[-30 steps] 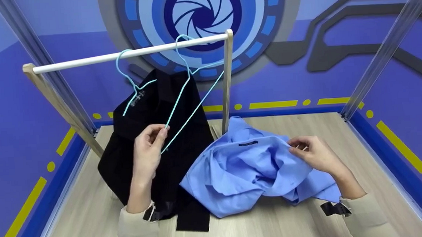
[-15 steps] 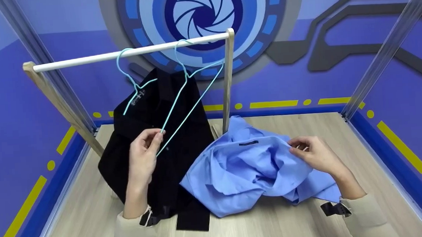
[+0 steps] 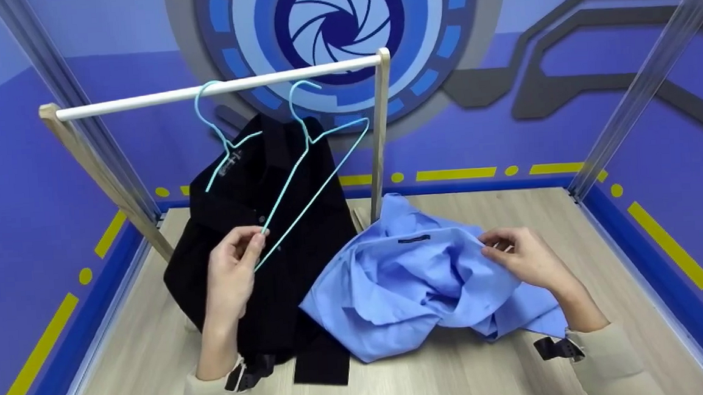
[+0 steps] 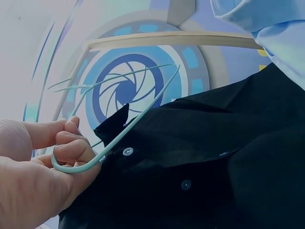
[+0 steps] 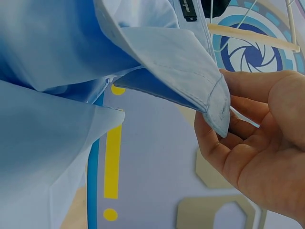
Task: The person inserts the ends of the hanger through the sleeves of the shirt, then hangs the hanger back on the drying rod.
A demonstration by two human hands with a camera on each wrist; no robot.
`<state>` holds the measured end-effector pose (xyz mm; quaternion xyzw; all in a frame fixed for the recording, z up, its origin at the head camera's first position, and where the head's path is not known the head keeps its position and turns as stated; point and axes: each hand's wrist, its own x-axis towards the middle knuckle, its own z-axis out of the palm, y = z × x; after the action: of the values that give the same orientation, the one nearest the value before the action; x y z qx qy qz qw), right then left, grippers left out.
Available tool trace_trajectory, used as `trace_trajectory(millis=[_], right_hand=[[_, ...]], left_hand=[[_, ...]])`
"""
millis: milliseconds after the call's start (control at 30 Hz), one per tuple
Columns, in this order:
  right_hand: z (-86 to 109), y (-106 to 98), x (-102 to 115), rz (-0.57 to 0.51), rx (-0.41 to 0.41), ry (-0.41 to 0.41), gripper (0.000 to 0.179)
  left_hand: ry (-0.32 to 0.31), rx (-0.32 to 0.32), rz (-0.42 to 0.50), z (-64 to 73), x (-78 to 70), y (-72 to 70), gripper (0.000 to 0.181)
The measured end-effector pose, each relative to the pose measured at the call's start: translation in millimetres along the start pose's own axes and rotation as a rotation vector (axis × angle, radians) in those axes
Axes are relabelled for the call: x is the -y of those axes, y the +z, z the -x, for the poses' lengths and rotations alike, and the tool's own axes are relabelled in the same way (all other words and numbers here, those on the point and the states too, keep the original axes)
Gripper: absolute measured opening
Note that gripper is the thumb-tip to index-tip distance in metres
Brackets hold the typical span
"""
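Note:
My left hand (image 3: 232, 272) pinches a light-blue wire clothes hanger (image 3: 287, 189) near its lower left corner. Tilted, this hanger has its hook just below the white rail, apart from it, and nothing hangs on it. With thumb and fingers my right hand (image 3: 523, 259) holds the collar edge of a blue shirt (image 3: 384, 333), which lies bunched, neck opening facing up. The right wrist view shows the collar tip (image 5: 217, 102) between those fingers. Behind the left hand, a black shirt (image 3: 326, 284) hangs on another light-blue hanger (image 3: 214, 129); its buttons (image 4: 127, 151) show in the left wrist view.
A clothes rack with a white rail (image 3: 138, 101) and wooden posts (image 3: 379, 135) stands across the back left. Underneath is a wood-grain tabletop (image 3: 460, 380). Blue printed walls (image 3: 567, 135) enclose the back and sides.
The left hand has drawn the held hanger down and toward the left, and its hook has come from the rail to just below it. The right hand and the blue shirt look unchanged.

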<state>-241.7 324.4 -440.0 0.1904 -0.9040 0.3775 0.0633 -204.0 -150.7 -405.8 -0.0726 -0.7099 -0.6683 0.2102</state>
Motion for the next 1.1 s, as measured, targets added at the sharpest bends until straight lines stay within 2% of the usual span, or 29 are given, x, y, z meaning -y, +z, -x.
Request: trace_trajectory(millis=[167, 433, 767, 1100], right_hand=[[0.8, -0.4, 0.9, -0.023, 0.01, 0.023, 0.014], [0.8, -0.2, 0.1, -0.004, 0.004, 0.013, 0.014], [1.0, -0.4, -0.1, -0.003, 0.005, 0.019, 0.014], [0.1, 1.2, -0.9, -0.008, -0.001, 0.019, 0.014]], left_hand=[[0.011, 0.017, -0.033, 3.5, -1.3, -7.9, 0.015], [0.037, 0.034, -0.107, 10.1, -6.4, -19.7, 0.013], [0.044, 0.034, -0.266, 15.8, -16.2, -33.4, 0.01], [0.05, 0.032, -0.37, 22.2, -25.4, -50.0, 0.01]])
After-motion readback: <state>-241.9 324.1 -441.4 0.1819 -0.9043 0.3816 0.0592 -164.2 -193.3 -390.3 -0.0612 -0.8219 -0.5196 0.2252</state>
